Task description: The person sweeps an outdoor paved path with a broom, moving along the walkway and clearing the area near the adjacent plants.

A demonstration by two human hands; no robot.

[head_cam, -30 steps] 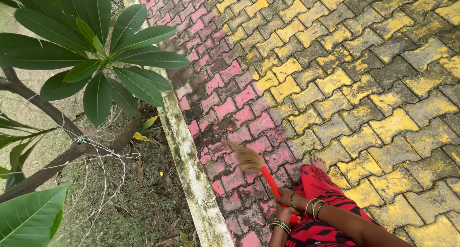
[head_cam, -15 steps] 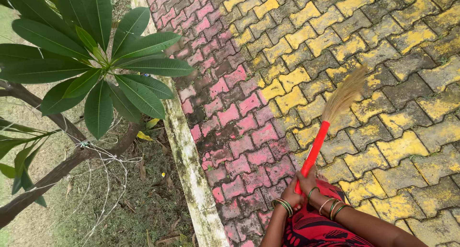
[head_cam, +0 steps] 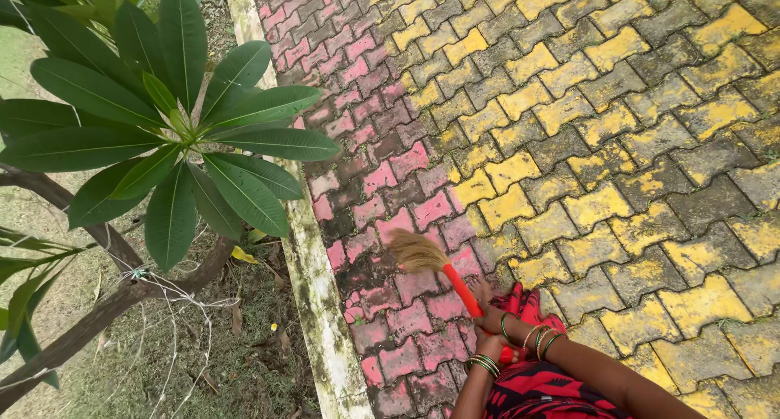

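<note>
While both hands, right hand (head_cam: 492,315) and left hand (head_cam: 486,343), clench the broom (head_cam: 443,271), bristles touch pink pavers (head_cam: 390,224).

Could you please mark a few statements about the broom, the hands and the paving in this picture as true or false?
1. Both hands grip the red handle of the broom. True: the left hand sits lower on it than the right hand.
2. The broom's bristles rest on the yellow pavers. False: they lie over the pink pavers.
3. The bristles point toward the concrete kerb. True.
4. The wrists are bare. False: both wear bangles.
5. The leafy plant grows out of the paving. False: it stands on the grass side of the kerb.
</note>
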